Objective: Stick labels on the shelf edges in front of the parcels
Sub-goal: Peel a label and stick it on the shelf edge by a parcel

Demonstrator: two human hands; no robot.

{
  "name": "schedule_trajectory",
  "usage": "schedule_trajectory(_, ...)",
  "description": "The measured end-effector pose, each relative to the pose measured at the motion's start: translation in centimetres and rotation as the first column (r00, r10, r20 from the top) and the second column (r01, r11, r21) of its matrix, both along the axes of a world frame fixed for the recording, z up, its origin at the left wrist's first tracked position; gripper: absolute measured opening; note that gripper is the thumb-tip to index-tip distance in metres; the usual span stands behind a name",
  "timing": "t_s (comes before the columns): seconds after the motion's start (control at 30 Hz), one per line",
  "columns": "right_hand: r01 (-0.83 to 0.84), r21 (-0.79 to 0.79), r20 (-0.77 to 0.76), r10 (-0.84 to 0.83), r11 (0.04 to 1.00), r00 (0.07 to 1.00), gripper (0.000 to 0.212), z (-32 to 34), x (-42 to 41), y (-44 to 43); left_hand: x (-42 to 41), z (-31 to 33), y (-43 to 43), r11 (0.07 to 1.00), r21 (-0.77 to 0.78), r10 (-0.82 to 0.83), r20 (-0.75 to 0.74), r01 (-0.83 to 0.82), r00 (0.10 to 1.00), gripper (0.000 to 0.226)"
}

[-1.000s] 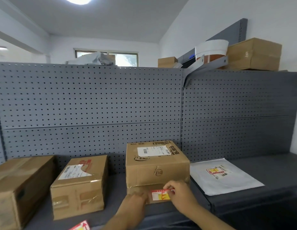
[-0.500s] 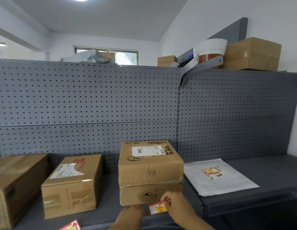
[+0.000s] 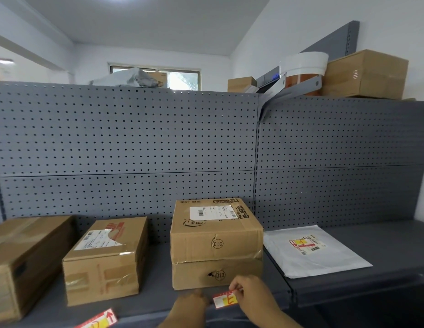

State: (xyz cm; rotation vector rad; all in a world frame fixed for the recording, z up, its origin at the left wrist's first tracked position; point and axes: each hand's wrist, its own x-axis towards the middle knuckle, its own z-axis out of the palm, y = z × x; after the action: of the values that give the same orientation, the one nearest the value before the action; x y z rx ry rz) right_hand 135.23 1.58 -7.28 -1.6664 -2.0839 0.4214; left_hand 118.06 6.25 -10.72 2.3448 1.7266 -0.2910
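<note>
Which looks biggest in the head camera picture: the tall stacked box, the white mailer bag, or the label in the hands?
1. Tall stacked box
2. White mailer bag, flat; slightly smaller
3. Label, smallest, held in both hands

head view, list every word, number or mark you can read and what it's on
"013" in a circle, upside down: front of the upper box in the middle stack.
"013" in a circle: front of the lower box.
Red handwritten "E": label held by both hands at the shelf edge.
Red arrow: label already stuck further left.
Shipping labels on the parcels and white mailer: too small to read.
</note>
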Motion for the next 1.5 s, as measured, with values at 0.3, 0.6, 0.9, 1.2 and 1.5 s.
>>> schedule_trajectory(0.3,0.011,0.007,0.021,-0.011,1.000,1.000,0.024,-0.2,0.1,0.3,1.3,0.4,-1.1,0.985,0.035,0.168,0.047,-0.170,0.985,0.043)
schedule_trajectory(0.6,0.012,0.001,0.027,-0.012,1.000,1.000,0.027,-0.7,0.2,0.9,-0.5,-0.8,-2.9,0.992,0.107,0.062,0.041,-0.066,0.997,0.040)
schedule_trajectory(0.9,0.008,0.000,0.034,-0.008,1.000,0.999,0.020,-1.2,0.3,1.1,-0.2,-1.0,-2.9,0.989,0.147,0.000,-0.003,0.001,1.000,0.042)
schedule_trajectory(1.2,-0.003,0.003,0.017,0.003,1.000,1.000,0.035,-1.6,0.0,1.1,0.8,-1.1,-2.6,0.986,0.165,0.041,-0.015,-0.038,0.999,0.042)
schedule_trajectory(1.5,-0.005,0.059,-0.028,0.006,0.998,1.000,0.030,-2.0,0.1,1.5,0.8,-0.9,-2.6,0.990,0.137,0.023,0.001,-0.023,1.000,0.043)
